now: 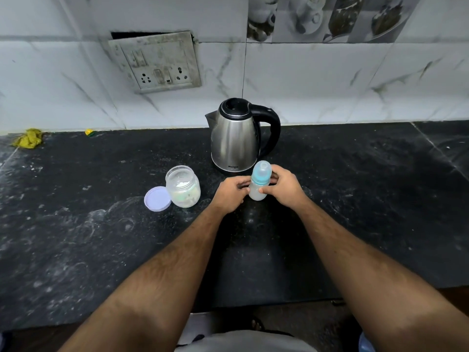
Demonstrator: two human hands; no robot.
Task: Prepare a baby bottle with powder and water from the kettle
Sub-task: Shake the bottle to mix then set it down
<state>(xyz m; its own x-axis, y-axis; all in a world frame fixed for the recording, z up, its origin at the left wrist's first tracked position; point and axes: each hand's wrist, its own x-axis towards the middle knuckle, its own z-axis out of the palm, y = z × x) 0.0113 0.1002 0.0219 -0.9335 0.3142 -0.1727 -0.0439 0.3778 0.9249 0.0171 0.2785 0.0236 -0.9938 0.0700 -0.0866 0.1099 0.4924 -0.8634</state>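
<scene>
A small baby bottle (259, 182) with a blue collar and clear teat stands upright on the black counter (355, 199), holding milky white liquid. My left hand (232, 193) grips its lower body from the left. My right hand (283, 186) holds it from the right, fingers at the blue collar. Just behind the bottle stands a steel kettle (234, 137) with a black handle pointing right and its lid down. An open clear jar (182, 186) with white powder inside sits to the left, and its pale lilac lid (157, 199) lies flat beside it.
A grimy wall socket plate (154, 62) hangs on the tiled wall behind. A yellow cloth (28, 138) and a small yellow item (89, 132) lie at the counter's back left. The counter's front edge (253, 304) runs close to my body.
</scene>
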